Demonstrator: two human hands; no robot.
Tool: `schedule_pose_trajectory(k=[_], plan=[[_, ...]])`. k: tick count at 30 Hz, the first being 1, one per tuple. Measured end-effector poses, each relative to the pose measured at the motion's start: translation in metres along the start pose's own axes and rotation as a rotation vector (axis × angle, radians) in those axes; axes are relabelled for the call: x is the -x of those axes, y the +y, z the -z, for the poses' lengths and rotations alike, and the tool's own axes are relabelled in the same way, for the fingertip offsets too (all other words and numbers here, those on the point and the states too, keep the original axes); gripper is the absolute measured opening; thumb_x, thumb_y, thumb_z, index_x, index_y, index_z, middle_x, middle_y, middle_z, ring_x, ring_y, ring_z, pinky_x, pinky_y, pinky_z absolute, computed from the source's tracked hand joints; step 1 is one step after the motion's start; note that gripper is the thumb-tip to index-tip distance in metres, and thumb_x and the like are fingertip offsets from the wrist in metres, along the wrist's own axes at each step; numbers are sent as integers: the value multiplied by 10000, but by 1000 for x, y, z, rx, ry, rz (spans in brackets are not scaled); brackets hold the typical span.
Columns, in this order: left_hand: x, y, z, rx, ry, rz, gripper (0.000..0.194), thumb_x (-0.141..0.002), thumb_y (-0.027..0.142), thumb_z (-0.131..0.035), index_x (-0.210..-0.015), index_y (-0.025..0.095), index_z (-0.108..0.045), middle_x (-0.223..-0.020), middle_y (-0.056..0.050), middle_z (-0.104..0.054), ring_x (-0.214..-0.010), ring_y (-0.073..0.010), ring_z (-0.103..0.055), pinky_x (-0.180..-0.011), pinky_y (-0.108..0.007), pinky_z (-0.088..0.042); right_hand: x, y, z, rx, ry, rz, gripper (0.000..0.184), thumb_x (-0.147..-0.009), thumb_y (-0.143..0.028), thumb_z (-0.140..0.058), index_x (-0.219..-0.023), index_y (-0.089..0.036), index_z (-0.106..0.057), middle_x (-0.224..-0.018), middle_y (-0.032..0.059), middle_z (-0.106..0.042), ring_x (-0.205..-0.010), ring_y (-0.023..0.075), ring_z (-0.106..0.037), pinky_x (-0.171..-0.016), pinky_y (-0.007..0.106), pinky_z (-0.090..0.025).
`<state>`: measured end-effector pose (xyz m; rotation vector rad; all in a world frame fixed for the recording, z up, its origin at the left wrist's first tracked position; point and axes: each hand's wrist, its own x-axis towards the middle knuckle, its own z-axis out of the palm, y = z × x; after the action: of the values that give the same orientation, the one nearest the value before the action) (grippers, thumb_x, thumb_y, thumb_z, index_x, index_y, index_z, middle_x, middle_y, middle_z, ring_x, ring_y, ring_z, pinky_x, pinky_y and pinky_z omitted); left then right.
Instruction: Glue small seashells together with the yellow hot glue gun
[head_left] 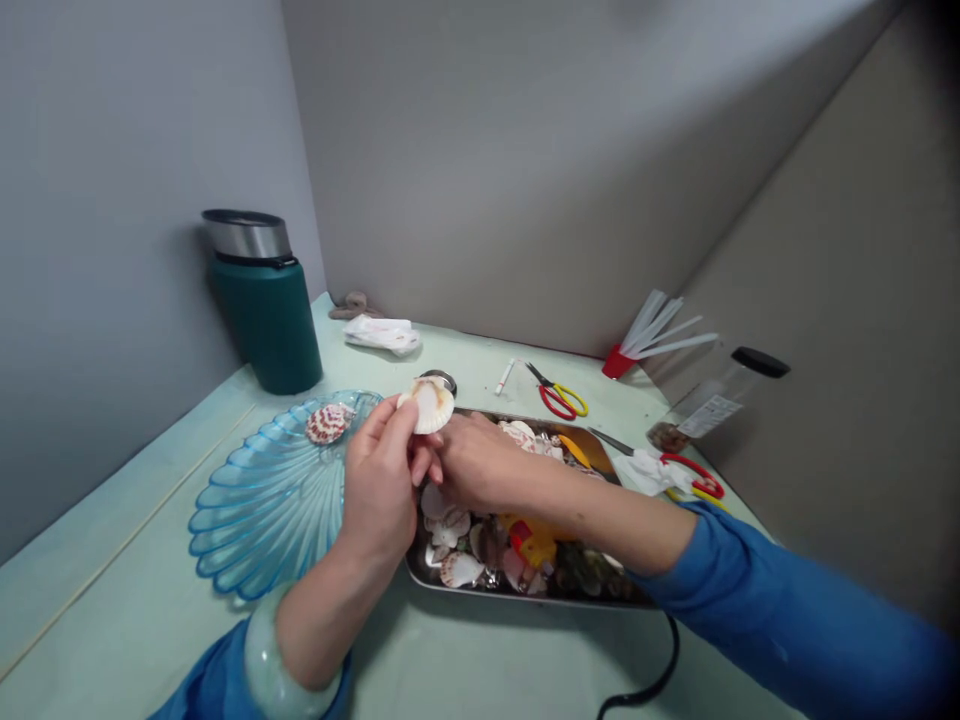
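My left hand [379,470] pinches a white scallop shell [429,405] between thumb and fingers, its hollow side facing me. Just beside it, my right hand [472,462] reaches over the left part of a metal tray [517,598]; its fingers are mostly hidden behind the left hand and the palm. Inside the tray lie several shells, among them a brown-speckled scallop shell [461,570], and a yellow toy with a red part [536,545]. To the left is a blue shell-shaped glass dish [262,510] bearing a red-and-white patterned shell [328,424].
A green bottle [266,310] stands at the back left. Behind the tray are red-and-yellow scissors [559,398], a white packet [382,335] and a red cup [618,362] with white sticks. A clear jar [701,405] and more scissors [694,472] lie right. A black cable [670,660] runs in front.
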<state>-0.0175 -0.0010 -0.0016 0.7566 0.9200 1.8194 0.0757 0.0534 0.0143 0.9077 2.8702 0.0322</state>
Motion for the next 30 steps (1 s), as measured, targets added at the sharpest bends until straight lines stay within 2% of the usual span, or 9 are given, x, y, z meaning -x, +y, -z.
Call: schedule_pose_trajectory(k=[4,9,12,15,18,23,27,30], plan=[[0,1,-1,11,1,11,101,-796,221,-572,-712,164,-580,-522,53,-556,-327,-30,-296,-363,-160,-390,11,-1,4,56,-37,107,78,-750,-177,-629,-807,-176,-682,-971,92,-679,-966,251,-552,-780,338,-372],[-1,-2,0,9,3,19,100,-806,215,-564,-719,166,-572,-527,57,-564,-331,-29,-302,-372,-159,-401,13,-6,-5,126,-85,133,104,-711,-133,-664,-812,-133,-689,-968,143,-674,-997,312,-531,-813,427,-354],[-2,-3,1,2,10,22,93,-800,225,-571,-730,164,-576,-521,57,-563,-334,-32,-304,-371,-162,-399,11,-7,-9,131,-94,135,75,-674,-132,-698,-746,-140,-680,-882,135,-687,-943,304,-554,-784,409,-355],[-1,-2,0,2,19,31,93,-795,230,-574,-732,163,-577,-518,55,-562,-332,-33,-301,-359,-161,-379,13,-3,-11,110,-66,144,46,-699,-123,-662,-720,-163,-659,-831,101,-692,-891,268,-576,-750,362,-348],[-1,-1,-1,-2,16,23,107,-797,227,-570,-710,165,-569,-517,54,-562,-330,-33,-297,-358,-161,-369,18,5,-7,64,-11,103,52,-745,-132,-606,-742,-175,-634,-785,67,-689,-768,208,-598,-661,295,-335],[-3,-2,2,-35,8,40,117,-799,265,-573,-717,183,-554,-540,61,-567,-329,-36,-297,-366,-162,-369,39,21,7,-30,161,-112,127,-877,-179,-465,-942,-162,-572,-724,53,-664,-602,156,-551,-523,250,-264],[-3,-8,4,-121,-104,153,151,-813,311,-568,-739,180,-582,-510,51,-564,-324,-46,-339,-382,-172,-379,63,34,12,-139,297,-224,172,-955,-217,-351,-959,-179,-519,-720,10,-632,-589,121,-529,-534,218,-315],[-1,-13,3,-192,-190,234,189,-821,340,-570,-730,176,-600,-364,78,-447,-309,-77,-392,-377,-173,-364,78,40,11,-330,454,-324,170,-956,-228,-349,-917,-185,-509,-664,-19,-572,-566,110,-501,-546,209,-347]])
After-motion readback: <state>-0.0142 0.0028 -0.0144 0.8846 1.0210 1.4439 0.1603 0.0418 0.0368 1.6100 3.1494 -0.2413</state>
